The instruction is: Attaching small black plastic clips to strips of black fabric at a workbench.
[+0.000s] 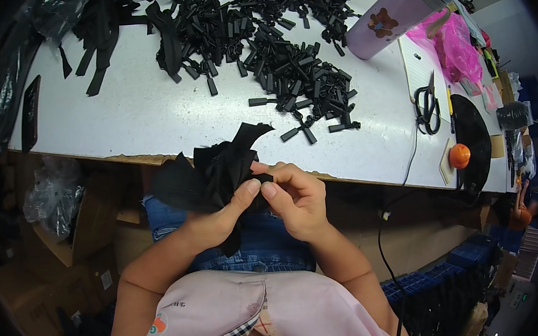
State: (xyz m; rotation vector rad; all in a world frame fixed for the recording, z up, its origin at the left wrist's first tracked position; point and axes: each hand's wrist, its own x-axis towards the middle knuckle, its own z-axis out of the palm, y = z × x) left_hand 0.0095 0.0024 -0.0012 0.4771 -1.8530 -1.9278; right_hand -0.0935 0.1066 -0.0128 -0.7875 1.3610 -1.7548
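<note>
A bunch of black fabric strips (208,174) is gathered in my left hand (237,203), above my lap at the table's front edge. The thumb of that hand presses on the cloth. My right hand (296,198) pinches the edge of the same black fabric between thumb and fingers, close beside the left thumb. Whether a small part sits between the fingertips is hidden. Beyond my hands, a heap of small black zipper pulls (302,77) with short cords lies on the white table (128,117).
More black strips (102,48) and clear plastic bags (8,83) lie at the left, near a dark phone (31,113). Rightward stand a lilac bottle (396,10), black scissors (428,107) and an orange knob (459,156). A cable (383,247) hangs over the table's front edge.
</note>
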